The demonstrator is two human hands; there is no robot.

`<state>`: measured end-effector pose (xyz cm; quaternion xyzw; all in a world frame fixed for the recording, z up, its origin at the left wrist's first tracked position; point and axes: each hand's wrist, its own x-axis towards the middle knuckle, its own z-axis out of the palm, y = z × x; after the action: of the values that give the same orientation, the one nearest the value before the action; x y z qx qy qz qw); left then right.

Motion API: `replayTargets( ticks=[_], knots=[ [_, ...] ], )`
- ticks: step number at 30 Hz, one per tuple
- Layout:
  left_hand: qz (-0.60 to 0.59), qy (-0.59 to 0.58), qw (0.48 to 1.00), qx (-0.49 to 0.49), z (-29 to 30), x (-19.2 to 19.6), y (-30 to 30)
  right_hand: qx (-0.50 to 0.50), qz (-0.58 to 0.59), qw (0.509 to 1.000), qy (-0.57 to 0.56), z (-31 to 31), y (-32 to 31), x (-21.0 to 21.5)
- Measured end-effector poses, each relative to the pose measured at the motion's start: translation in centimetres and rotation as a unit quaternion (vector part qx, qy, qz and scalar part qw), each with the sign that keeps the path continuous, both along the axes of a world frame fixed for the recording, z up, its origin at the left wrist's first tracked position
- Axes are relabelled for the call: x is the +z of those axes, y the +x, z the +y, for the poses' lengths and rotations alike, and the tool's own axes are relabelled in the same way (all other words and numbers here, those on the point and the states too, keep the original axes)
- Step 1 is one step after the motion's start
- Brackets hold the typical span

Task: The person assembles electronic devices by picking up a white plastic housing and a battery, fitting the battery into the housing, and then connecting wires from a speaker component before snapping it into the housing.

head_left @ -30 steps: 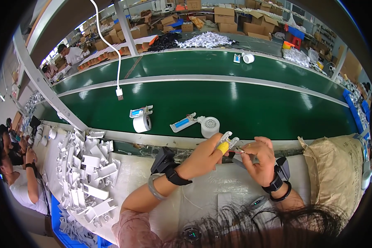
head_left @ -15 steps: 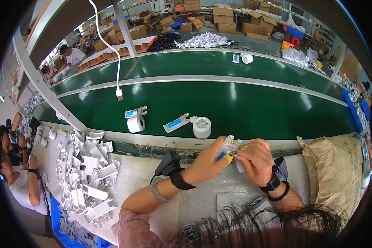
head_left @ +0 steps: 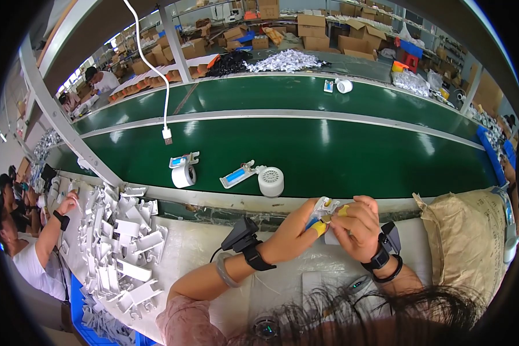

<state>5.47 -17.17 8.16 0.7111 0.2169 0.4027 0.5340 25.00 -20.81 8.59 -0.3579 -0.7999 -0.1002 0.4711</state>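
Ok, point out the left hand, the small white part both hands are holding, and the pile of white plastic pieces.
left hand [head_left: 291, 233], head view, back of the hand.
small white part [head_left: 323, 206], head view, its top end above the fingers.
pile of white plastic pieces [head_left: 121, 242], head view, middle of the heap.

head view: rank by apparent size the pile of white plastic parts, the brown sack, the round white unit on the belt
1. pile of white plastic parts
2. brown sack, close in area to the pile, so that order is unsure
3. round white unit, clearly smallest
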Motion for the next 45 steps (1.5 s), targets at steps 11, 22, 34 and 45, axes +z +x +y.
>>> replayTargets(
  ticks=[11,22,34,45],
  knots=[
    [0.045,-0.037,0.997,-0.041,0.0,-0.2,-0.3,-0.001,0.003,1.000,0.009,0.0,-0.1,-0.4],
    [0.001,-0.149,0.987,-0.060,0.1,-0.5,-0.2,-0.002,0.002,1.000,0.012,0.0,-0.2,-0.4],
    [0.022,-0.082,0.995,-0.050,0.3,-1.2,-0.1,-0.013,0.011,1.000,0.018,0.0,-0.3,-0.3],
    [0.053,-0.053,0.996,-0.037,0.0,-0.3,-0.2,-0.012,0.014,1.000,0.021,0.1,-0.3,-0.6]
  ],
)
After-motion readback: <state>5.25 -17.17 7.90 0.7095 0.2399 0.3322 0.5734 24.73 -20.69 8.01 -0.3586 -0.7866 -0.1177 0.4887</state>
